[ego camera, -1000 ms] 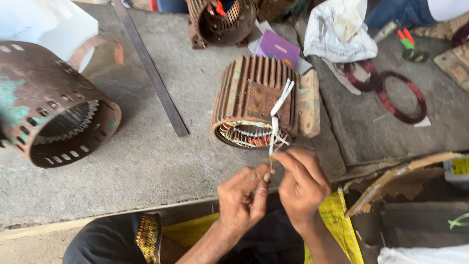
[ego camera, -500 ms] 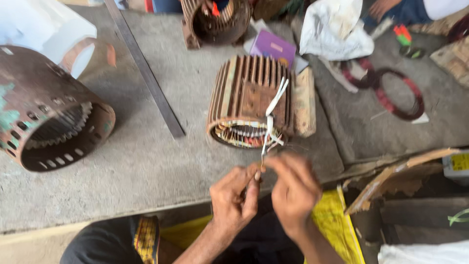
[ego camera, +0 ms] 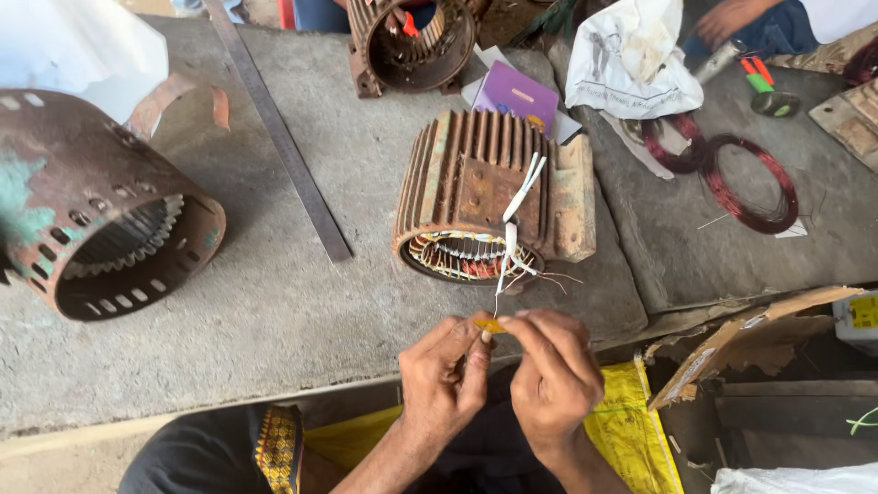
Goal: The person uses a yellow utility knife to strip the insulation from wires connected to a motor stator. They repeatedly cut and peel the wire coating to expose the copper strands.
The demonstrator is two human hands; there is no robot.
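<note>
Two hands met just below the ribbed motor stator (ego camera: 494, 197), which lay on its side on the concrete bench (ego camera: 302, 311) with its open, wound end toward me. Far left of the stator sat a larger rusty housing (ego camera: 101, 206), and between the two a long steel rule (ego camera: 279, 137) lay flat.

Left of the lead wire (ego camera: 506, 265), my left hand (ego camera: 444, 380) was curled with its thumb and forefinger pressed together on a small yellow piece (ego camera: 490, 324). My right hand (ego camera: 553, 380) mirrored it, fingertips pinching that same piece from the other side, wrist bent up from my lap.

That thin wire ran taut from the stator windings down into my pinch, so I judged a hard tug could snap it or drag a winding out of its slot. Pinched so lightly, the yellow piece could also slip free

Right of the stator lay loose copper coils (ego camera: 732, 178)
</note>
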